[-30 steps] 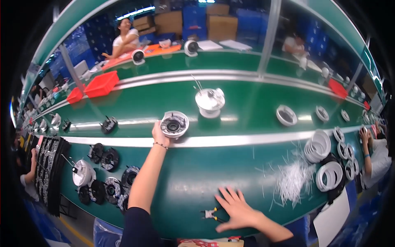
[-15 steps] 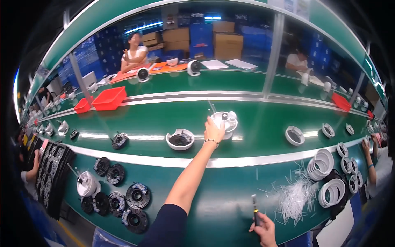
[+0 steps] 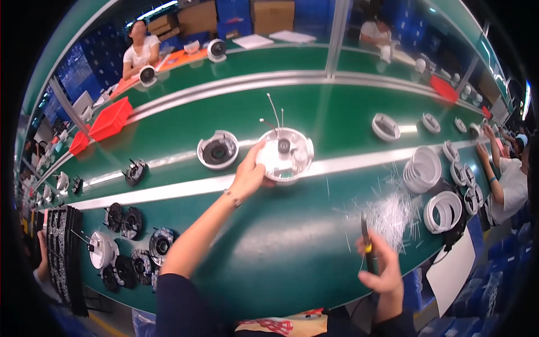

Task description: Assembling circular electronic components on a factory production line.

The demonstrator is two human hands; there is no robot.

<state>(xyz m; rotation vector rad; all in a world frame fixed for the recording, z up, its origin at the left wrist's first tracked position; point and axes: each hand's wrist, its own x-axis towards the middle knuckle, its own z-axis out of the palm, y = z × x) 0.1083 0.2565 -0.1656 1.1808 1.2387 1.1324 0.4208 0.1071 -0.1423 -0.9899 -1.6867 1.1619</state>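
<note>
My left hand [image 3: 249, 175] grips the edge of a round white plastic housing [image 3: 295, 160], lifted and tilted so its inside shows. A black round part sits at its middle, and thin wires stick up from its far side. In my right hand [image 3: 386, 271] is a slim hand tool [image 3: 368, 247] with a dark handle, a yellow band and a narrow tip pointing up; its exact kind cannot be made out. To the left of the held housing, a white bowl-shaped shell [image 3: 205, 163] with a black inside rests on the green line.
Black round parts [image 3: 131, 223] and a wired white housing [image 3: 102, 251] lie at left. Clear thin strips [image 3: 393, 216] are heaped at right, beside white rings [image 3: 443, 212]. Red trays [image 3: 111, 119] stand at far left. Co-workers' arms [image 3: 497, 188] reach in at right.
My left hand has lifted the white housing off the line, brought it nearer and tilted it. My right hand has risen with the tool. The whole view has shifted and turned.
</note>
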